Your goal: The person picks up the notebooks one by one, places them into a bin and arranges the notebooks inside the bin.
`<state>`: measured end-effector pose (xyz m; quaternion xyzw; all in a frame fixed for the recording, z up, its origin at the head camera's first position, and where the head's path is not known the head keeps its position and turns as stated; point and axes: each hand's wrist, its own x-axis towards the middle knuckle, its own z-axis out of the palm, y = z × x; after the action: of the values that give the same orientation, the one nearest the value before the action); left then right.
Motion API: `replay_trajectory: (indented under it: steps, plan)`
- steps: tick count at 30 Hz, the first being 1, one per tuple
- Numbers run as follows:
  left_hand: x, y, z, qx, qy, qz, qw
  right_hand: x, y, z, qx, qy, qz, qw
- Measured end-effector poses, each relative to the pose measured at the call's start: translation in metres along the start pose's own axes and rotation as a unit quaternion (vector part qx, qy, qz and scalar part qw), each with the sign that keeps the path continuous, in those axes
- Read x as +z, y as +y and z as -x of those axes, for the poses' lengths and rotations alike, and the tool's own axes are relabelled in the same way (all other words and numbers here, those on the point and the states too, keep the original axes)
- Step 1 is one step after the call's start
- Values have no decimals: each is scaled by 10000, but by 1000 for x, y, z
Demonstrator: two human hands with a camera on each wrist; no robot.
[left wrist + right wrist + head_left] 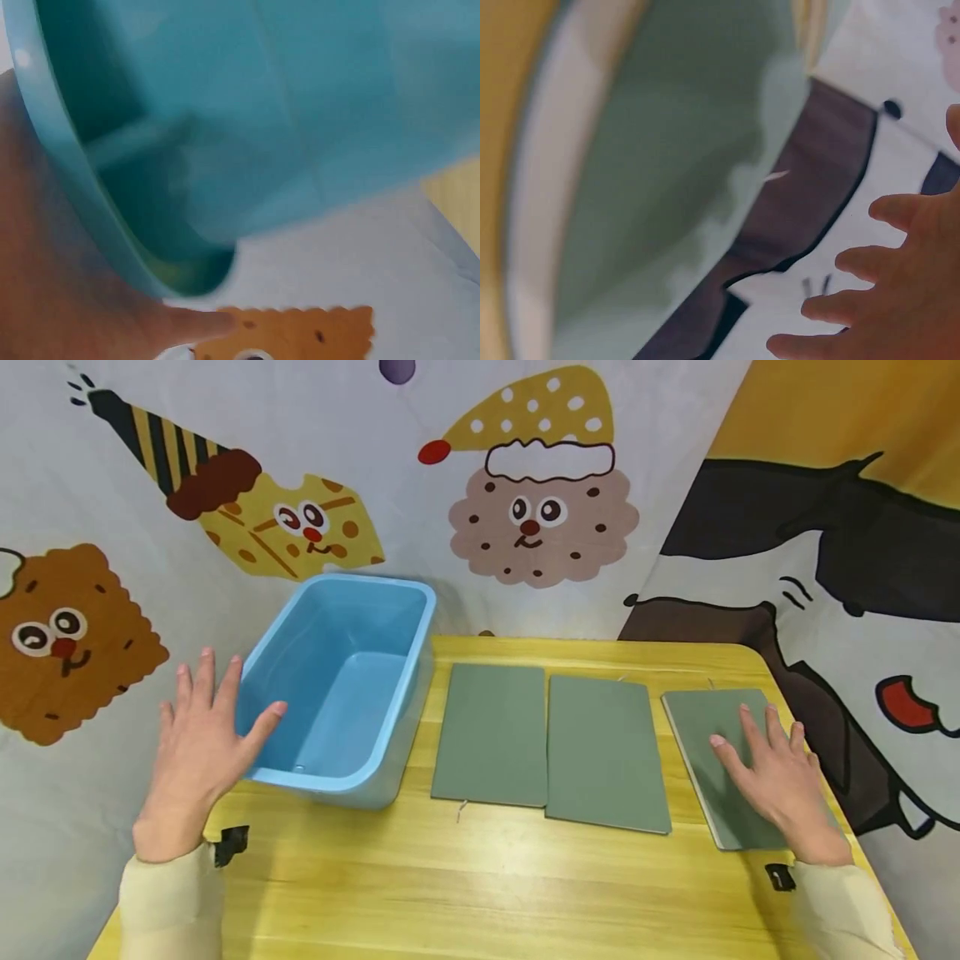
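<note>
My left hand (202, 735) is held with its fingers straight and spread beside the light blue plastic tub (348, 718). In the head view, its thumb overlaps the tub's near left side; the tub's wall (300, 105) looms large in the left wrist view. On the right, my right hand (780, 781) hovers over a thick green notebook (701, 727), fingers extended and slightly apart. The right wrist view shows that notebook's cover (660, 172) with a shadow across it, the fingers apart from it. Neither hand grips anything.
Two more green notebooks, one on the left (491, 735) and one on the right (603, 752), lie side by side mid-table. The wooden table (480, 893) ends at a cartoon-printed cloth (525, 602) behind. Small black tabs (231, 845) sit by both sleeves.
</note>
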<state>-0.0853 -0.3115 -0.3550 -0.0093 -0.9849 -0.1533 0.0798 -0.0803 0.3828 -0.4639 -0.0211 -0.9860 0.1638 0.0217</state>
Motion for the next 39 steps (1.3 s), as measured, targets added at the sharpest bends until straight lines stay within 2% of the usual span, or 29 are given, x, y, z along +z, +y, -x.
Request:
replay_trajectory:
  steps: [2,5,9,15,25,34,39]
  plan:
    - [0,-12,2,-78,-338,171,9993,0,13,-2,135,-197,-32,9997]
    - [2,-24,5,-76,-655,474,9967,2,30,-3,283,-466,-68,9985]
    - [5,-29,6,-10,-760,766,9942,4,52,-5,464,-718,-180,9962]
    - [8,-29,5,107,-793,778,9937,5,74,-9,817,-1005,-96,9915]
    - [7,-29,7,52,-858,813,9930,6,76,-12,1135,-1221,-14,9860]
    - [7,-28,8,-26,-821,735,9939,1,72,-20,975,-1213,221,9876]
    - [7,-25,6,-36,-788,742,9941,-6,78,-27,1154,-1489,38,9821]
